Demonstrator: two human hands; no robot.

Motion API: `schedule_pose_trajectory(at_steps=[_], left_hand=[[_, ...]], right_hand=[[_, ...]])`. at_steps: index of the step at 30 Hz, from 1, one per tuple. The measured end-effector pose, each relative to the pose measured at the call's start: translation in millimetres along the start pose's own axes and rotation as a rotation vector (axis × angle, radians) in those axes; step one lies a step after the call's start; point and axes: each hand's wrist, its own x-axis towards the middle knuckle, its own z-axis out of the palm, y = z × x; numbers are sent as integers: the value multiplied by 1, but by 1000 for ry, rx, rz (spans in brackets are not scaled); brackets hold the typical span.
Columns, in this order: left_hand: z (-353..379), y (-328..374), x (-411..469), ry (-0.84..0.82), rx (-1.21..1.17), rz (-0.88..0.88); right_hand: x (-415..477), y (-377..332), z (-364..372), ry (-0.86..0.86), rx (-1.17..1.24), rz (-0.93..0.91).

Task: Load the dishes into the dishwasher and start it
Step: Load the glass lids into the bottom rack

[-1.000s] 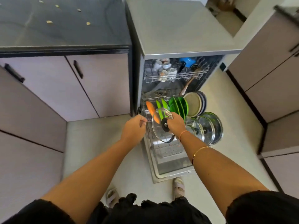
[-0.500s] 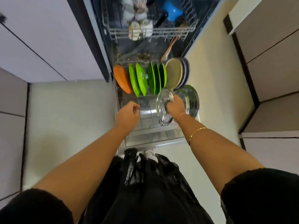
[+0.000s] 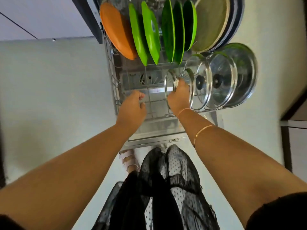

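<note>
The dishwasher's lower rack [image 3: 115, 90] is pulled out over the open door [image 3: 156, 139]. My right hand [image 3: 179, 97] grips a small glass lid [image 3: 169, 78] that stands upright in the rack, just left of two larger glass lids [image 3: 203, 80] and a steel lid [image 3: 245, 75]. My left hand [image 3: 132, 109] is curled over the wires at the rack's front left. Standing in the rack's far row are an orange plate [image 3: 116, 29], several green plates [image 3: 146, 34], a beige plate [image 3: 209, 25] and dark blue plates [image 3: 236, 20].
Pale floor lies on both sides of the door. A cabinet front [image 3: 41, 15] stands to the left and another cabinet [image 3: 295, 130] to the right. My sandalled foot [image 3: 127, 157] is just below the door's front edge.
The view has dropped closer to the lower rack. My right hand has carried the glass lid down and to the right, setting it upright beside the other lids. My left hand stays at the rack's front.
</note>
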Motion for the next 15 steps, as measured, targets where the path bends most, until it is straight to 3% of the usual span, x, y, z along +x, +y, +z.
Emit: schedule_pose_trajectory(at_steps=[5, 15], left_hand=[[42, -28, 17, 60, -78, 22], [74, -46, 45, 95, -102, 55]], right_hand=[[34, 19, 24, 97, 86, -33], [77, 36, 37, 81, 105, -21]])
